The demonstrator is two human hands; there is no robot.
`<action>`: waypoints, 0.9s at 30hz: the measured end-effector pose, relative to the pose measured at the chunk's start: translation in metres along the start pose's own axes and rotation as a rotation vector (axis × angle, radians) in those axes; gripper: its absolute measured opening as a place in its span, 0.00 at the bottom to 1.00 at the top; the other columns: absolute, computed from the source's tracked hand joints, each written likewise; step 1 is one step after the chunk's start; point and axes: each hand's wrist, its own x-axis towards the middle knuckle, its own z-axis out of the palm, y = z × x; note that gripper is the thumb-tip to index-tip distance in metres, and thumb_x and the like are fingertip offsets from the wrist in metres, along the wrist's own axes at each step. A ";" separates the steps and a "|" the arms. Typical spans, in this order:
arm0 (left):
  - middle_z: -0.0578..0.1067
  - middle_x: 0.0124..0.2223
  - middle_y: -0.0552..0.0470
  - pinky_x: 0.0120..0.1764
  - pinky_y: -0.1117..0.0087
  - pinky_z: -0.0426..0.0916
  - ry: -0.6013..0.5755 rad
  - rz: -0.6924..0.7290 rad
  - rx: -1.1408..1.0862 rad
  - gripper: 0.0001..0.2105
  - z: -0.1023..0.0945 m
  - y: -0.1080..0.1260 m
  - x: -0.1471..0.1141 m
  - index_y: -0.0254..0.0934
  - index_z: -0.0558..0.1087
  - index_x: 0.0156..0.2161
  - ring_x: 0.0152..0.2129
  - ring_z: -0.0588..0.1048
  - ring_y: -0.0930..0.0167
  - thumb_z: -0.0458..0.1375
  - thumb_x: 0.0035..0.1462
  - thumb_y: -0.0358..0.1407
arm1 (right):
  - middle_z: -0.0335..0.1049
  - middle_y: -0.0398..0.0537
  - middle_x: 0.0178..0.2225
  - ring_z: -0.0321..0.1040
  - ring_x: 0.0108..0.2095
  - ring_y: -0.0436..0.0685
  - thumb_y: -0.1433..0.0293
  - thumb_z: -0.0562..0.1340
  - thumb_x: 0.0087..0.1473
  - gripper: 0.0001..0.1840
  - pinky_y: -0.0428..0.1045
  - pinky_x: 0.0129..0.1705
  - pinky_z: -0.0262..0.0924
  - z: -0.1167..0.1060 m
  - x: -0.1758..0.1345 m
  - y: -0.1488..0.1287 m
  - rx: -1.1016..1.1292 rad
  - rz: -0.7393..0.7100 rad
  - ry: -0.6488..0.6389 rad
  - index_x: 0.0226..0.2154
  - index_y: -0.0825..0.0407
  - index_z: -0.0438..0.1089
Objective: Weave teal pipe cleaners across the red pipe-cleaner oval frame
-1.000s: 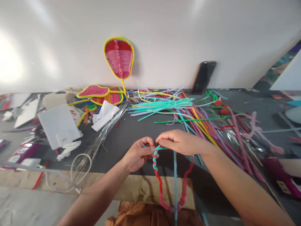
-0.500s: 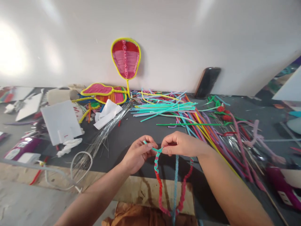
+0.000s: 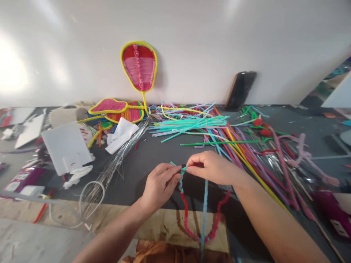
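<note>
Between my hands is the turquoise end of a pipe cleaner (image 3: pixel 181 184), twisted around a red one. My left hand (image 3: pixel 161 184) pinches this twisted end with thumb and fingers, and a short turquoise tip sticks up past them. Close beside it, my right hand (image 3: pixel 207 167) pinches the turquoise strand between thumb and forefinger. From there a red twisted pipe cleaner loop (image 3: pixel 186 219) hangs down in a U shape. A light blue fuzzy stem (image 3: pixel 205 204) runs vertically through the loop's bottom. The loop's right upper end is partly hidden behind my right forearm.
A pile of turquoise pipe cleaners (image 3: pixel 189 126) lies behind my hands, with more colours to the right. Thin metal wires (image 3: pixel 120 153) lie left. A yellow-edged pink fan shape (image 3: pixel 139 67) and a phone (image 3: pixel 241 90) stand near the wall. Purple glue guns (image 3: pixel 26 177) lie at the sides.
My left hand has turned, its fingers now closed over the twisted end. My right hand has shifted slightly left and up. The view has moved a little.
</note>
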 end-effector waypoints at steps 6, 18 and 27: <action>0.75 0.36 0.49 0.39 0.70 0.66 -0.062 -0.218 -0.316 0.11 0.000 0.007 0.001 0.39 0.76 0.38 0.34 0.72 0.68 0.61 0.50 0.41 | 0.68 0.41 0.21 0.58 0.22 0.48 0.64 0.57 0.53 0.11 0.45 0.24 0.44 0.001 -0.001 -0.006 -0.053 0.008 0.033 0.27 0.51 0.72; 0.71 0.22 0.54 0.25 0.76 0.62 -0.222 -0.781 -1.309 0.10 0.003 0.006 0.007 0.30 0.73 0.25 0.18 0.66 0.79 0.67 0.41 0.36 | 0.73 0.42 0.29 0.67 0.29 0.51 0.64 0.57 0.56 0.10 0.45 0.31 0.54 0.003 -0.001 -0.005 -0.078 -0.111 0.055 0.33 0.48 0.72; 0.71 0.22 0.55 0.25 0.78 0.62 -0.055 -0.752 -1.363 0.09 -0.007 -0.002 0.010 0.31 0.73 0.27 0.18 0.68 0.79 0.66 0.45 0.35 | 0.73 0.47 0.27 0.69 0.30 0.53 0.63 0.54 0.59 0.13 0.47 0.33 0.57 0.014 -0.023 -0.026 -0.427 -0.225 0.559 0.28 0.50 0.69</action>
